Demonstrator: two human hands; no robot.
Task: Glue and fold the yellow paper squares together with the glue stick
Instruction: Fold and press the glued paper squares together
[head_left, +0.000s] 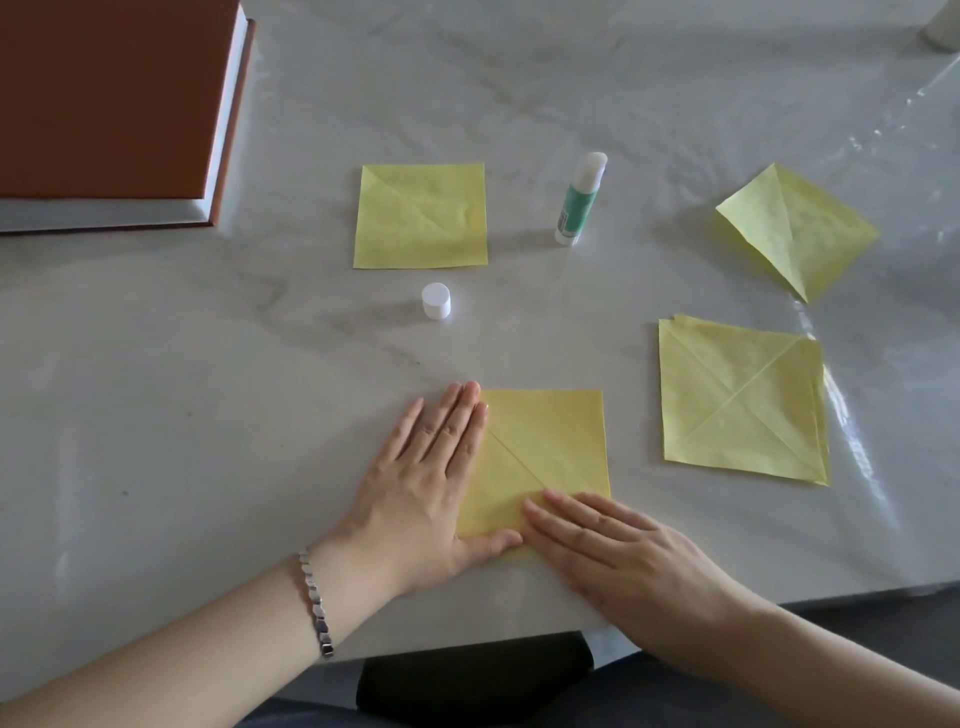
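I gripped nothing: my left hand (426, 483) and right hand (618, 545) lay flat and open on the near yellow paper square (550, 441), pressing it down to set the glue. The uncapped glue stick (579, 200) stood farther off, its cap (436, 300) left of it, within reach.
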